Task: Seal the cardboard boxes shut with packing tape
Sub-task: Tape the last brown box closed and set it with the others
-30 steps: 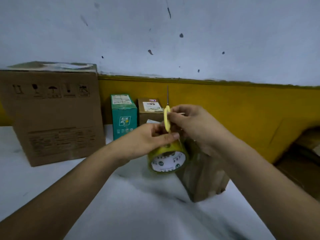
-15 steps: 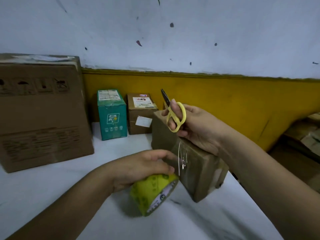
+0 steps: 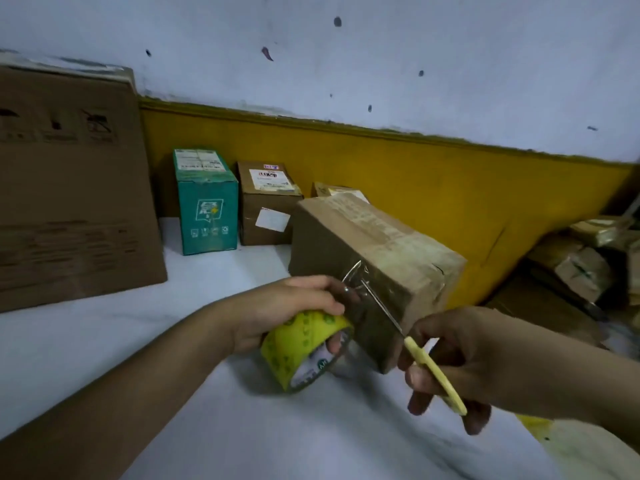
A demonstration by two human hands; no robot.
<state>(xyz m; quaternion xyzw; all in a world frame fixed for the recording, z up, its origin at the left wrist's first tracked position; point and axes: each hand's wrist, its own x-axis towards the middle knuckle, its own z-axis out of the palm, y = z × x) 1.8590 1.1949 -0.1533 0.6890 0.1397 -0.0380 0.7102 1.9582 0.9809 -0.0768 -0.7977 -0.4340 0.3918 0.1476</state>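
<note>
Left hand (image 3: 294, 306) grips the tape roll (image 3: 301, 348) by the box (image 3: 377, 258); right hand (image 3: 460, 362) holds scissors (image 3: 433, 368), blades at the tape.

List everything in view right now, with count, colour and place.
tape roll: 1, yellow, in the left hand
scissors: 1, yellow handles, in the right hand, blades toward the middle box
middle box: 1, brown, centre of table
big box: 1, brown, far left
teal box: 1, teal, by the wall
labelled box: 1, brown, right of the teal box
back box: 1, brown, mostly hidden behind the middle box
box pile: count unclear, brown, far right
table: 1, white, under the boxes
wall: 1, pale above, yellow below
left hand: 1, grips the tape roll
right hand: 1, holds the scissors
</note>
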